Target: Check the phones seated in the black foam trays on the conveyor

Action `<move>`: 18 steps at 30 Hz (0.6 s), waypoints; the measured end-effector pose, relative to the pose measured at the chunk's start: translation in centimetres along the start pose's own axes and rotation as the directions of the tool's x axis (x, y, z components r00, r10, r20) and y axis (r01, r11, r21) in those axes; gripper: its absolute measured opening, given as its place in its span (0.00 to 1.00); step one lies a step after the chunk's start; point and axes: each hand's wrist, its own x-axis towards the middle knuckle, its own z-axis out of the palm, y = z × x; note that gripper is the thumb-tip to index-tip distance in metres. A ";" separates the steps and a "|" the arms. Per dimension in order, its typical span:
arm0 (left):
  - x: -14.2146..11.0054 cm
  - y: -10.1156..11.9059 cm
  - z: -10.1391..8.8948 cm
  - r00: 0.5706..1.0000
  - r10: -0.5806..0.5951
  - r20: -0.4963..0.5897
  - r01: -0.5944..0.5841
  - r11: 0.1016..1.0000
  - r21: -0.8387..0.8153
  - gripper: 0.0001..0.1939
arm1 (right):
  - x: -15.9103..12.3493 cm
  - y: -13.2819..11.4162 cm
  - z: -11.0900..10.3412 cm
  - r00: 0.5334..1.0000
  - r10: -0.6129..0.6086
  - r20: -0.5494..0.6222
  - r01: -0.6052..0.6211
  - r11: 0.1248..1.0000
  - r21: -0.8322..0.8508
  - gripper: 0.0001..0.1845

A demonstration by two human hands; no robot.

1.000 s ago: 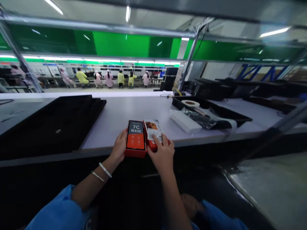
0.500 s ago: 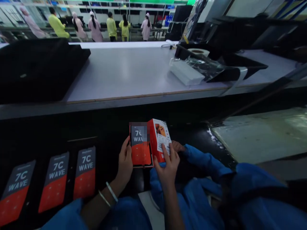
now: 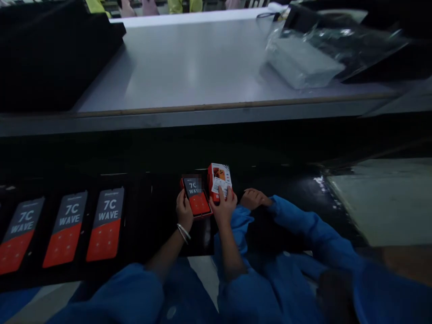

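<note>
An open red box (image 3: pixel 195 198) with a printed 7C WAVE face sits in my hands above a dark surface. My left hand (image 3: pixel 184 210) holds its lower edge, with thin bangles on the wrist. My right hand (image 3: pixel 224 206) grips the raised red lid (image 3: pixel 219 180), fingers over its white printed label. Just to the right, a separate hand in a blue sleeve (image 3: pixel 254 199) rests on the dark surface and touches nothing I can make out. Three flat 7C WAVE panels (image 3: pixel 105 224) lie in a row left of my hands.
A pale workbench (image 3: pixel 189 63) runs across the top, with a black tray (image 3: pixel 50 54) at its left. A white packet (image 3: pixel 300 60) and clear plastic (image 3: pixel 351 40) lie at its right. A pale grey surface (image 3: pixel 384 202) fills the right side.
The view has tilted further down, so the bench sits higher and my hands and the box lower and smaller. The blue-sleeved hand shows more fully. My grip on the box looks unchanged.
</note>
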 end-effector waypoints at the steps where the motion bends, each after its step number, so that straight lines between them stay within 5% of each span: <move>1: 0.0 -1.4 -0.1 1.000 0.005 0.003 -0.005 1.000 0.015 0.20 | 0.2 0.3 0.8 0.999 -0.012 0.040 0.012 1.000 -0.003 0.26; 6: -0.5 -6.6 -1.6 0.999 -0.020 0.047 0.016 0.996 0.086 0.20 | -0.4 0.7 1.6 0.978 -0.086 0.192 0.094 0.995 -0.035 0.35; 10: -0.9 -8.5 -1.6 0.992 -0.126 0.019 0.125 0.991 0.056 0.20 | -2.8 -1.0 0.1 0.995 0.023 0.099 -0.046 0.971 0.233 0.21; 13: -1.1 -9.3 -1.6 0.979 -0.206 0.007 0.206 0.978 -0.039 0.20 | -4.8 -2.9 0.2 0.955 0.054 0.292 -0.165 0.914 0.372 0.15; 18: -1.5 -9.9 -2.6 0.977 -0.200 0.076 0.197 0.979 0.043 0.19 | -4.5 -5.3 2.0 0.893 0.079 0.443 -0.217 0.938 0.271 0.19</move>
